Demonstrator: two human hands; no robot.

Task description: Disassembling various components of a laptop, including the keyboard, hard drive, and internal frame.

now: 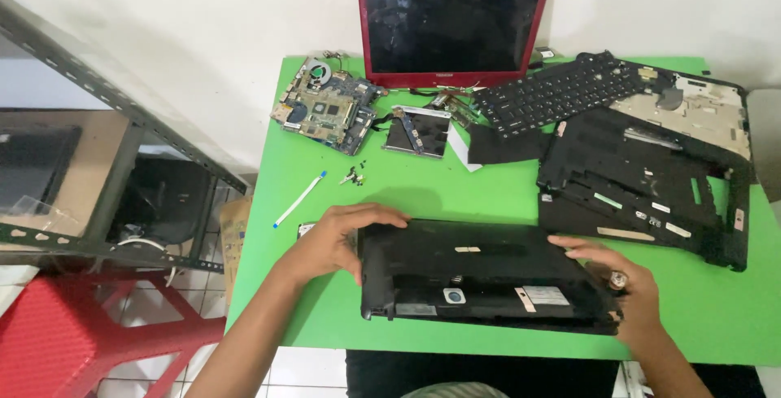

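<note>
black laptop base [488,280], underside up, lies at the near edge of the green desk [407,190]; landmark for all entries below.

left hand [338,239]: at the base's left end, fingers curled over its top-left corner, thumb against the left side; gripping the base.

right hand [622,284]: at the base's right end, fingers extended along the top edge, palm against the right corner; a small round object sits at the thumb, kind cannot be told.

white ribbon cable [299,199]: left of and beyond the base, lying diagonally on the desk.

small screws [353,176]: beyond the base's left corner, in a loose cluster.

black chassis frame [643,182]: beyond and right of the base, near but apart.

black keyboard [569,89]: far right of the base, resting tilted over the frame.

hard drive [416,131]: beyond the base, middle of the desk.

motherboard [325,107]: far left of the base, with fan attached.

red laptop screen [454,22]: farthest from the base, upright against the wall.

red plastic stool [73,333]: on the floor, left of the base, beside the desk.
</note>
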